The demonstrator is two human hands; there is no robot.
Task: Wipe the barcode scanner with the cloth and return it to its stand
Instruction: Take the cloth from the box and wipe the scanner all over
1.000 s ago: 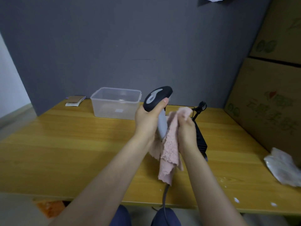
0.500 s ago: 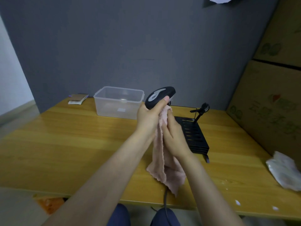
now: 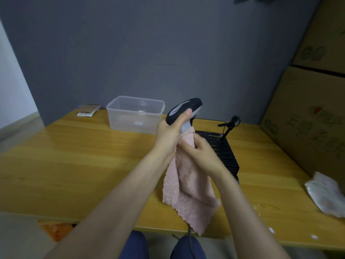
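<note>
A black and grey barcode scanner (image 3: 183, 109) is held upright above the table, its head pointing right. My left hand (image 3: 169, 136) grips it just under the head, thumb on top. My right hand (image 3: 202, 156) presses a pink cloth (image 3: 188, 186) around the scanner's handle, which the cloth hides. The cloth hangs down in loose folds. The scanner's cable (image 3: 190, 238) drops below the cloth toward my knees. The black stand (image 3: 230, 125), a thin arm with a clip, rises from a slotted black base (image 3: 226, 156) behind my right hand.
A clear plastic box (image 3: 135, 114) stands at the back of the wooden table (image 3: 74, 157). A small paper stack (image 3: 88, 110) lies at the back left. A crumpled plastic bag (image 3: 325, 194) lies at the right edge. Cardboard boxes (image 3: 313, 116) rise on the right.
My right hand with the cloth slid from the upper handle down along it, then wrapped around it lower. The scanner stayed in my left hand, shifting slightly right.
</note>
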